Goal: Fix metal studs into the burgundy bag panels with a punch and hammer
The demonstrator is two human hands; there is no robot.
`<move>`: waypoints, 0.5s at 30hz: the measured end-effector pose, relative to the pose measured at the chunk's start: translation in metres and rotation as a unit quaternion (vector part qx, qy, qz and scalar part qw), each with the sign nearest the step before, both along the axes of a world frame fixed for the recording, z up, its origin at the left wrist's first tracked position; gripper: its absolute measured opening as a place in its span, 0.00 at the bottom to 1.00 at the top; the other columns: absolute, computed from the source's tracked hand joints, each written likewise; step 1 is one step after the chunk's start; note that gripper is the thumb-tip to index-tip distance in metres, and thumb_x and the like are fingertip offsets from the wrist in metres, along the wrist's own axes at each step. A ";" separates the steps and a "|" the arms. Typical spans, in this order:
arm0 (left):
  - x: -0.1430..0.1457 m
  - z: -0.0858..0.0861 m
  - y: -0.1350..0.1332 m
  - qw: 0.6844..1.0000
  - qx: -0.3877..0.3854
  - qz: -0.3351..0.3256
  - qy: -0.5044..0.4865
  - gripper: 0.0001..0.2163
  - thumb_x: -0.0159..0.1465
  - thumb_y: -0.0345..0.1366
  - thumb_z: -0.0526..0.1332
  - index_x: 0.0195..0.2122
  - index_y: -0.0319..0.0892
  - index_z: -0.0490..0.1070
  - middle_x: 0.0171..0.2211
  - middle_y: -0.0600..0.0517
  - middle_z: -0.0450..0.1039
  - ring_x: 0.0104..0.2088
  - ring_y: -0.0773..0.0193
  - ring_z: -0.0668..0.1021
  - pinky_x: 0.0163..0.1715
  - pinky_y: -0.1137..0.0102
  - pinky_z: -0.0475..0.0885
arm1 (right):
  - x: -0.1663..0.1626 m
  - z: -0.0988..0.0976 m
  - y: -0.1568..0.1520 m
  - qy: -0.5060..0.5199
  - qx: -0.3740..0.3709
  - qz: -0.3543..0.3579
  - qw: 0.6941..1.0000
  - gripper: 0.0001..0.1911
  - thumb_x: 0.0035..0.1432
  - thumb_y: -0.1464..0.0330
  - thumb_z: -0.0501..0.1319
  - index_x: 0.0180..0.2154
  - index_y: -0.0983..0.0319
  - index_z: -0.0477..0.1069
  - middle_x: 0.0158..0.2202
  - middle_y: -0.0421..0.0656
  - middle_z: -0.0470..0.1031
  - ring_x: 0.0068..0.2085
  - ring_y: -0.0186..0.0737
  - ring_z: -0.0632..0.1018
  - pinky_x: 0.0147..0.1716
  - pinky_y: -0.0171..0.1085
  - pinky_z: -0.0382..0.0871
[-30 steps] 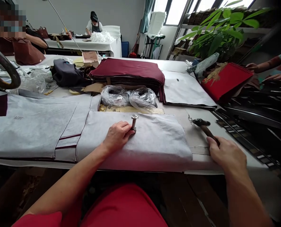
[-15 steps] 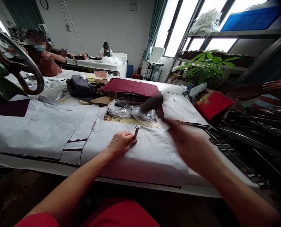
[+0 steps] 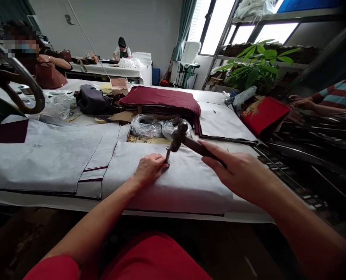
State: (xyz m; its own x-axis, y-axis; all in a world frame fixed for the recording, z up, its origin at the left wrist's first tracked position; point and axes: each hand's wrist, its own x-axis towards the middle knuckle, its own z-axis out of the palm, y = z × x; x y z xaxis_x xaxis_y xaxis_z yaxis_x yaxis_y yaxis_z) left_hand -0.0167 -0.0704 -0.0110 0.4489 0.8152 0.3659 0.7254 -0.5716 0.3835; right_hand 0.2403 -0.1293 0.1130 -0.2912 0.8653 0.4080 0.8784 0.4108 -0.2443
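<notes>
My left hand (image 3: 151, 167) is closed around a metal stamping punch (image 3: 168, 154), which stands upright with its foot on a whitish sheet of leather (image 3: 196, 175). In my right hand (image 3: 234, 169) is the handle of a hammer (image 3: 200, 147). The hammer's dark head is right beside the top of the punch; whether the two touch I cannot tell. Another whitish sheet (image 3: 53, 159) with dark red edges lies to the left. Behind the punch sit two rolls in clear plastic wrap (image 3: 146, 126).
A stack of dark red leather (image 3: 161, 99) lies farther back, near a dark bundle (image 3: 93, 99). At left stands a machine with a metal wheel (image 3: 37, 97). A red box (image 3: 264, 116) and a leafy plant (image 3: 254, 66) are at right. Other people work nearby.
My right hand has brought the hammer down and left, from raised to beside the punch's top. My left hand keeps its hold on the punch. The view has tilted slightly downward.
</notes>
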 end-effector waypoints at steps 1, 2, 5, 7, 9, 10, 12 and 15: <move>0.000 0.001 -0.001 1.000 -0.007 0.003 -0.005 0.07 0.71 0.39 0.60 0.39 0.43 0.76 0.39 0.49 0.78 0.42 0.58 0.78 0.40 0.68 0.70 | 0.002 0.003 -0.003 0.003 -0.009 -0.003 1.000 0.25 0.70 0.53 0.56 0.65 0.51 0.68 0.32 0.41 0.79 0.25 0.40 0.76 0.26 0.36 0.68; -0.001 0.002 0.000 1.000 -0.015 0.006 -0.011 0.08 0.71 0.39 0.60 0.38 0.44 0.76 0.39 0.49 0.78 0.41 0.58 0.79 0.40 0.68 0.70 | 0.006 0.004 -0.007 0.018 -0.012 -0.021 1.000 0.27 0.70 0.53 0.56 0.66 0.52 0.66 0.31 0.41 0.79 0.24 0.40 0.75 0.25 0.36 0.67; -0.007 0.009 0.016 0.998 -0.051 0.018 -0.036 0.11 0.73 0.41 0.56 0.42 0.45 0.78 0.40 0.51 0.80 0.40 0.61 0.80 0.37 0.71 0.71 | 0.034 -0.012 -0.016 0.079 0.008 -0.159 0.984 0.30 0.68 0.51 0.57 0.67 0.54 0.65 0.30 0.42 0.79 0.25 0.41 0.76 0.27 0.37 0.67; -0.013 0.018 0.042 0.995 -0.075 0.038 -0.048 0.14 0.74 0.42 0.53 0.46 0.44 0.78 0.41 0.50 0.81 0.38 0.62 0.81 0.36 0.72 0.72 | 0.063 -0.040 -0.018 0.047 0.023 -0.264 0.963 0.30 0.67 0.51 0.57 0.67 0.53 0.66 0.28 0.42 0.78 0.25 0.44 0.75 0.28 0.39 0.66; -0.017 0.027 0.076 0.992 -0.097 0.061 -0.044 0.16 0.74 0.43 0.52 0.46 0.42 0.79 0.40 0.48 0.82 0.38 0.61 0.81 0.36 0.71 0.73 | 0.094 -0.075 -0.018 -0.036 0.028 -0.352 0.935 0.29 0.68 0.51 0.55 0.65 0.52 0.68 0.30 0.46 0.79 0.26 0.48 0.74 0.27 0.42 0.63; -0.018 0.031 0.093 0.991 -0.107 0.072 -0.037 0.16 0.74 0.43 0.53 0.44 0.41 0.79 0.39 0.48 0.81 0.38 0.60 0.81 0.37 0.70 0.73 | 0.109 -0.091 -0.018 -0.074 0.025 -0.378 0.922 0.28 0.68 0.53 0.54 0.65 0.53 0.70 0.32 0.49 0.79 0.28 0.51 0.75 0.27 0.43 0.62; -0.017 0.036 0.120 0.988 -0.121 0.091 -0.016 0.15 0.72 0.41 0.55 0.41 0.39 0.79 0.37 0.46 0.81 0.38 0.57 0.80 0.40 0.67 0.73 | 0.134 -0.120 -0.019 -0.115 0.023 -0.399 0.910 0.26 0.70 0.56 0.53 0.63 0.58 0.72 0.37 0.54 0.79 0.34 0.54 0.76 0.30 0.46 0.63; -0.002 0.036 0.135 0.988 -0.121 0.098 0.016 0.12 0.72 0.37 0.56 0.46 0.37 0.77 0.41 0.42 0.79 0.46 0.53 0.78 0.49 0.62 0.71 | 0.155 -0.147 -0.020 -0.096 0.053 -0.412 0.904 0.24 0.70 0.58 0.52 0.58 0.60 0.77 0.42 0.53 0.80 0.43 0.56 0.76 0.36 0.48 0.65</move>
